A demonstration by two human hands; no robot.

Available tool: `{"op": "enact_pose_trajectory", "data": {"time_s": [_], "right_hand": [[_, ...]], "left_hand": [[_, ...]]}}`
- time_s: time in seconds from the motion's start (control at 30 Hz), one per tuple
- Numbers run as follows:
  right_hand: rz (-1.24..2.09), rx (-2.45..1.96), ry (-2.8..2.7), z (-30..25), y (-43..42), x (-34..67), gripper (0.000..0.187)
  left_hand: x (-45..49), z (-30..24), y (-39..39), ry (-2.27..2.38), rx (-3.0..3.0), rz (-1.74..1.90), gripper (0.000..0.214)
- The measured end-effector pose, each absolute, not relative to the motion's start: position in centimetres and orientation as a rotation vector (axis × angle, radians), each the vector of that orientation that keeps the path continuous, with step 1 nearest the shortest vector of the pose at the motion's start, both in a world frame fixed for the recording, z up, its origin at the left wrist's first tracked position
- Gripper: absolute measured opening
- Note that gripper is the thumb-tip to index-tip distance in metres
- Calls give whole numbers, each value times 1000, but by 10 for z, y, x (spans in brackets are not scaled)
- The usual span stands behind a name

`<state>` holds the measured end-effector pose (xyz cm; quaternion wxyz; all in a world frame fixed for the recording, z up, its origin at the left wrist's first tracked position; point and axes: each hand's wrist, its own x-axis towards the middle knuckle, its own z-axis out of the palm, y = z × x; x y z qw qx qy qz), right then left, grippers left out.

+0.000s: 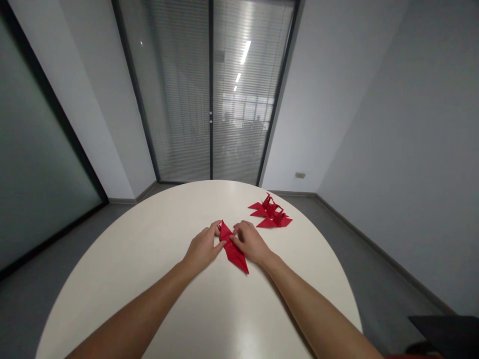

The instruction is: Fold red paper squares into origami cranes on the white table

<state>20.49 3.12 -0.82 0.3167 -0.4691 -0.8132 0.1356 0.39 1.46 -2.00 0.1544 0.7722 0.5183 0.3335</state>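
Note:
A piece of folded red paper (pixel 235 255), long and pointed at both ends, lies slantwise between my hands near the middle of the table. My left hand (pixel 204 245) grips its left edge, thumb on top and fingers curled at the far side. From the right, my right hand (pixel 250 240) presses its thumb on the paper's middle, with the other fingers bent near its upper right edge. Parts of the fingertips are hidden or too small to make out. Beyond my right hand stand several red origami cranes (pixel 272 214), grouped close together with wings spread.
The round white table (pixel 149 254) has its far edge near a glass partition with blinds (pixel 209 89). Grey walls rise on both sides. A dark object (pixel 449 331), perhaps part of a chair, is at the lower right beyond the table.

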Motion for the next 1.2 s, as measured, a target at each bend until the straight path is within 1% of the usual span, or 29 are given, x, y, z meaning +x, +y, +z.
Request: {"op": "enact_pose_trajectory", "data": {"time_s": [0.2,0.37,0.5,0.63,0.73,0.93,1.1,1.2], "right_hand": [[402,-1167,-2219,-4,27,212,12],[485,-1132,-2210,-3,25,212,5],[601,-1151,-2159,-4,26,209,8],[872,-1204,-1946,-9,30,209,14],[1039,-1146,-1791,-11,32,210,19],[1193,-1012,-1653,-4,31,209,25],[1318,-881,-1578,-3,29,206,27],[1347,-843,-1577,-2,27,206,26]], "left_hand": [[3,-28,16,1505,2218,977,66],[3,-29,14,1578,2201,1041,72],[2,-31,16,1561,2138,1063,73],[3,-34,17,1394,1901,1111,73],[6,-29,14,1277,1653,1124,76],[13,-18,12,1073,1218,1247,81],[14,-12,12,997,1053,1272,79],[14,-4,8,920,1067,1207,66]]}}
